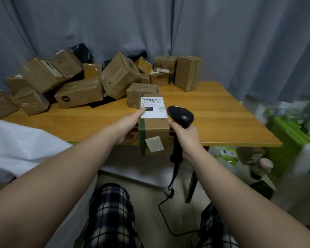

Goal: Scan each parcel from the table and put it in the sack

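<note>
At the bottom of the view, legs in checked trousers (111, 215) are seen, and a black cable (164, 217) is looped over the floor up to the scanner (181, 116). The scanner's handle is gripped in the right hand (187, 136), its head just beside the parcel (155, 127). This brown carton, edged with green tape, is held at the near edge of the table (213, 119) by the left hand (126, 125), whose thumb is pressed on a white label (153, 106). A barcode and "060" can be read there.

A white sack (16, 145) is seen at the left. Farther back, a small box (138, 92) sits just behind the parcel. A pile of cartons (118, 76) is heaped against grey curtains (168, 24), and one carton is marked with a "mi" logo (64, 99). A green crate (290, 136) is seen at the right.
</note>
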The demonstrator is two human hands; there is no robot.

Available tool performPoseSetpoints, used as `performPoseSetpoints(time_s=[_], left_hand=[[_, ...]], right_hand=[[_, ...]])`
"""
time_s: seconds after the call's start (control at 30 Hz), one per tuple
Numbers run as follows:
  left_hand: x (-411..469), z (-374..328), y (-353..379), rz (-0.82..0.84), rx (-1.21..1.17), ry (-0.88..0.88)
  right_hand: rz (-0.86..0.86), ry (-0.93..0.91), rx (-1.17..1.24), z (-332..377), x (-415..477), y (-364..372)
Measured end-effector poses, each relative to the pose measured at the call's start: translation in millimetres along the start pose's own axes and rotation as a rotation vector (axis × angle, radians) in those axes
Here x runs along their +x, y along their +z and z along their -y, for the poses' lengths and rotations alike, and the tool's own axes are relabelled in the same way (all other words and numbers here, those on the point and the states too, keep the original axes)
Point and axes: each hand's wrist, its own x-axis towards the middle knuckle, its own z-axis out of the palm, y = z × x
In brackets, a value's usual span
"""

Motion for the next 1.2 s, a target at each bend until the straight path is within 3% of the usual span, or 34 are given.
performPoseSetpoints(time_s=[0.13,0.27,0.37,0.5,0.63,0.77,0.93,1.13,1.2], left_hand=[[7,8,17,-0.003,-0.159,0.070],[8,2,25,-0.052,-0.188,0.405],[7,0,23,-0.079,-0.142,0.565],[7,17,20,-0.038,0.122,0.542],[10,8,12,-0.109,0.101,0.617],[13,-23,-4,-0.134,0.151,0.616],[5,-40,-11,-0.046,0.262,0.551],[2,-34,-7,-0.002,0.272,0.560],[2,-35,-3,0.025,0.175,0.554]], right_hand=[[0.087,0.035,0.166,1,-7,0],[0.164,-0.145,0.222,13,0,2],[0.116,-0.264,0.187,17,6,3],[0.026,-0.261,0.160,-3,4,0],[-0.034,-0.275,0.205,-12,5,-5],[0.002,-0.309,0.180,-4,4,-6],[0.000,-0.327,0.157,6,8,-9],[0.080,-0.419,0.010,25,9,-19],[0.158,-0.409,-0.034,28,8,-22]])
